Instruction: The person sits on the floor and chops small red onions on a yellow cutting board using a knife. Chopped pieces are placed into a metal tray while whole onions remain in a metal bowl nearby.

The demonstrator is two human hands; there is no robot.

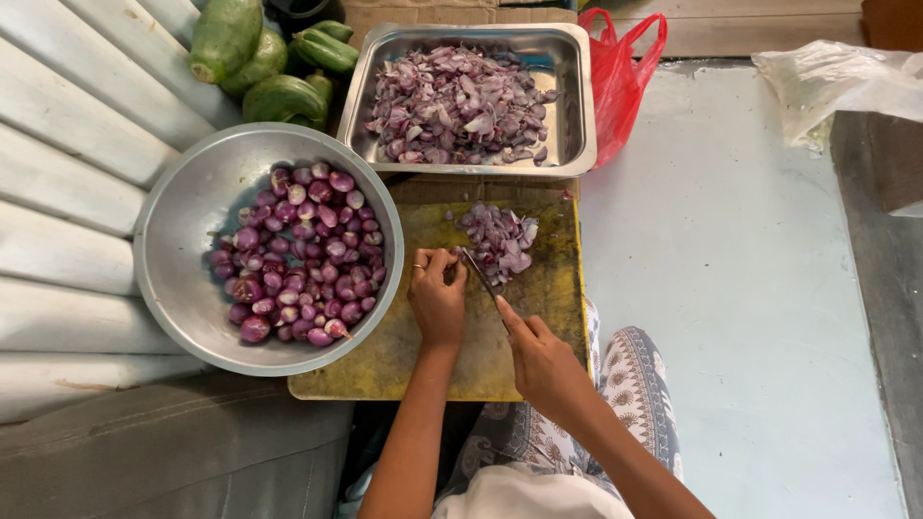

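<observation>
Head view, looking down at a person seated on the floor, cutting shallots.

Left hand rests on the cutting board, fingers curled down and pinched closed on a shallot. The piece is mostly hidden under the fingertips, so its shape is hard to tell. Curled fingers likely keep the tips back from the blade. A ring shows on one finger.

Right hand has its grip closed around the handle of a knife, index finger laid along the top, probably for control. The blade angles up and left to the shallot, touching or just beside the left fingertips.

Sliced shallots sit in a small pile on the board just beyond the blade: pale purple and white, thin pieces, probably pushed aside to keep the cutting spot free.

Round metal bowl overlaps the board's left edge and holds peeled whole shallots, glossy dark purple, within easy reach of the left hand. Rectangular metal tray lies beyond the board, heaped with more chopped purple pieces.

Green vegetables lie top left. Red plastic bag is beside the tray, a clear plastic bag top right. The pale floor is to the right.
</observation>
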